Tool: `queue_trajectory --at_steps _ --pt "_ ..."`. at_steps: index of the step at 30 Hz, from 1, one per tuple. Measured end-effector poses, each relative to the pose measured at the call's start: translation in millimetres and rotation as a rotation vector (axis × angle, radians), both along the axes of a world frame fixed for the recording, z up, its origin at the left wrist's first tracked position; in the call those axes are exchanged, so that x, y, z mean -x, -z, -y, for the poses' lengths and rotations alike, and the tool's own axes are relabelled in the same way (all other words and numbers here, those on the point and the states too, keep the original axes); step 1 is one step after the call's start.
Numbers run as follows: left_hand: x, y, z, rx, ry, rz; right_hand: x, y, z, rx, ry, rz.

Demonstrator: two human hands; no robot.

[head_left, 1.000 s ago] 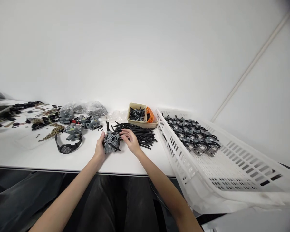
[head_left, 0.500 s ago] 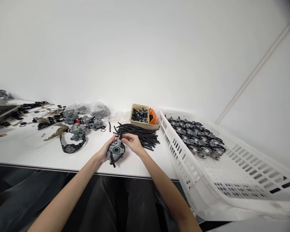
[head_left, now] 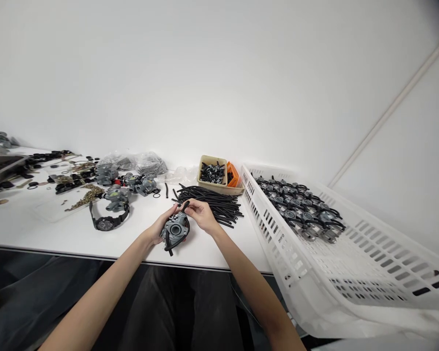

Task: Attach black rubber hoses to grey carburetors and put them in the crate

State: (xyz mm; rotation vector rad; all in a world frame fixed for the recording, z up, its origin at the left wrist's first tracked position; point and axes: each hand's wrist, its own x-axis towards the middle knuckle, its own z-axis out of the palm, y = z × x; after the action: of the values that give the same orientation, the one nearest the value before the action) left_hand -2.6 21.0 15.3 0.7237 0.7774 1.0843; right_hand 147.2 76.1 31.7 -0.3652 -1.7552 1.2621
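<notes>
A grey metal carburetor (head_left: 175, 230) with a black hose looped round its lower front is held just above the front of the table. My left hand (head_left: 161, 225) is closed round its left side. At its top sits a short black rubber cap or tube (head_left: 185, 206), which my right hand (head_left: 202, 214) pinches between thumb and fingers. Part of the fingers of both hands is hidden behind the carburetor. Just behind my hands lies a pile of black rubber hoses (head_left: 219, 204).
A white perforated crate (head_left: 278, 239) with rows of carburetors stands on the right. Behind the hoses are a beige bin (head_left: 212, 184) of small black parts and an orange basket (head_left: 235, 175). A black wristwatch (head_left: 107, 223), carburetors (head_left: 117, 197) and brass pieces (head_left: 86, 197) lie left.
The black piece on top of the carburetor stood upright and now leans to the right, towards my right fingers. My left hand keeps its grip, and the view has shifted slightly.
</notes>
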Motion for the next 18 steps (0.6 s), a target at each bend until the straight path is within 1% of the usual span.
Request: queue_trajectory --at_steps 8,14,18 --pt "-1.4 0.3 1.1 -0.046 0.003 0.001 -1.6 -0.1 2.6 0.028 0.051 -0.009" --pt "-2.1 -1.0 1.1 -0.021 -0.042 0.032 -2.1 -0.9 4.9 0.056 0.064 -0.025" --pt "-0.8 -0.4 1.3 -0.025 -0.020 0.030 -0.9 1.8 4.7 0.061 0.094 -0.020"
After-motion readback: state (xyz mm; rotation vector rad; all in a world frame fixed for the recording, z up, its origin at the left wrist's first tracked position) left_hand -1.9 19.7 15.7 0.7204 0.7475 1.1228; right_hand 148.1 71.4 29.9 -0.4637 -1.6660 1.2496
